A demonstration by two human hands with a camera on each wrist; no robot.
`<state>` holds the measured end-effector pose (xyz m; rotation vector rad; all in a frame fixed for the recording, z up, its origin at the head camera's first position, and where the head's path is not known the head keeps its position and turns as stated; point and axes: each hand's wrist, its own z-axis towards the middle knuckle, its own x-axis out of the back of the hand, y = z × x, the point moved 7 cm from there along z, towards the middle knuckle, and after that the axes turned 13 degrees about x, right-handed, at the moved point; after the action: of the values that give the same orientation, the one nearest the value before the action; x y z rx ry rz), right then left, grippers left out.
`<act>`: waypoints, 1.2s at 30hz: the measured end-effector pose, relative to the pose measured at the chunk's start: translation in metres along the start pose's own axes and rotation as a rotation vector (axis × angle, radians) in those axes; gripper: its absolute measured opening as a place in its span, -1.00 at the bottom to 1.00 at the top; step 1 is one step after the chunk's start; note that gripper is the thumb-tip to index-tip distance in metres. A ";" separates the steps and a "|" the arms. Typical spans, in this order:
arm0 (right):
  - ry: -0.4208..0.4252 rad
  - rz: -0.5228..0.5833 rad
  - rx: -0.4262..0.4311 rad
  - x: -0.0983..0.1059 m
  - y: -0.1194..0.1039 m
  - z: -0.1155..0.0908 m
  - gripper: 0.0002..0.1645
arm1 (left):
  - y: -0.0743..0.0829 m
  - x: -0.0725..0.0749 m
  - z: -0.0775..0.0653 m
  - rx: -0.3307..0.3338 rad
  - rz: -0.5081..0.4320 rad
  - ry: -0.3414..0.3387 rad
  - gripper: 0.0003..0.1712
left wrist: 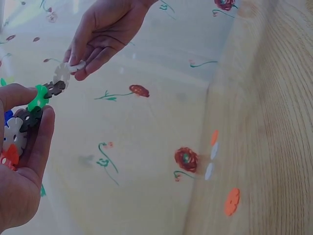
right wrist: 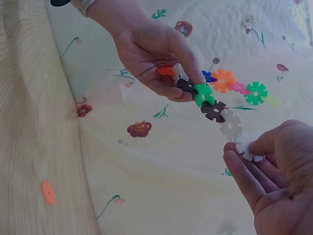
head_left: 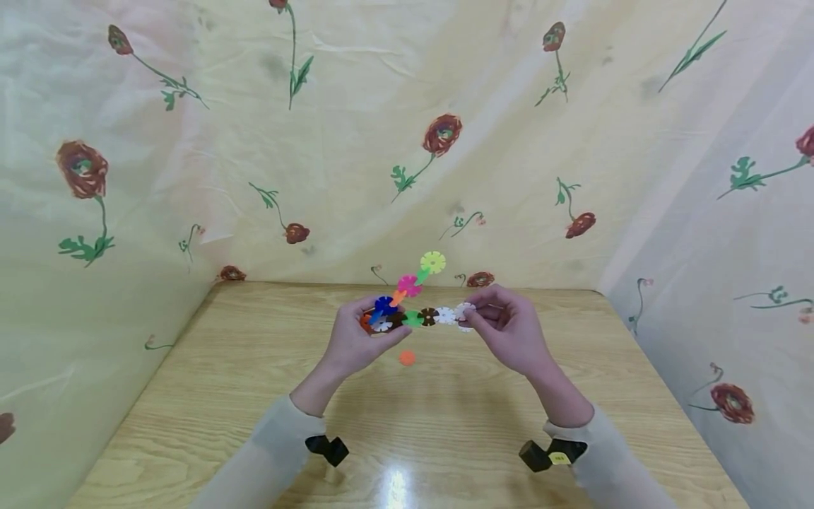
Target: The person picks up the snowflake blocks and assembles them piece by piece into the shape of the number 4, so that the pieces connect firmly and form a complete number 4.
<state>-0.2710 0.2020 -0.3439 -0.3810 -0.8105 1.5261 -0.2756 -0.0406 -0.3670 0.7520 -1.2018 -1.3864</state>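
Note:
A chain of snowflake-shaped plastic discs, slotted edge to edge, is held up between both hands above the table. My left hand grips its left part, thumb near a green disc and fingers behind a dark brown one. Orange-red and white discs sit within that palm. One branch rises from there through blue, orange and pink discs to a yellow-green disc. To the right run green, brown and white discs. At that end my right hand pinches a white disc between thumb and fingers.
A loose orange disc lies on the wooden table below the hands. Farther along the tabletop lie another orange disc and white discs. Flower-printed cloth hangs behind and at both sides.

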 end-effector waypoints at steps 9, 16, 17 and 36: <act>-0.005 0.031 -0.011 -0.002 -0.002 -0.004 -0.86 | 0.001 -0.005 -0.001 -0.021 -0.035 -0.018 -0.68; 0.003 0.035 0.028 0.001 -0.006 -0.006 -0.87 | 0.003 -0.010 -0.001 -0.019 -0.067 -0.045 -0.70; 0.008 0.040 0.034 0.001 -0.006 -0.007 -0.87 | 0.004 -0.010 -0.002 -0.020 -0.071 -0.047 -0.69; 0.034 0.188 0.063 0.008 -0.003 -0.020 -0.86 | 0.009 -0.027 -0.006 -0.020 -0.147 -0.135 -0.75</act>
<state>-0.2565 0.2147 -0.3538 -0.4446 -0.7138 1.7109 -0.2621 -0.0155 -0.3649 0.7553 -1.2554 -1.5892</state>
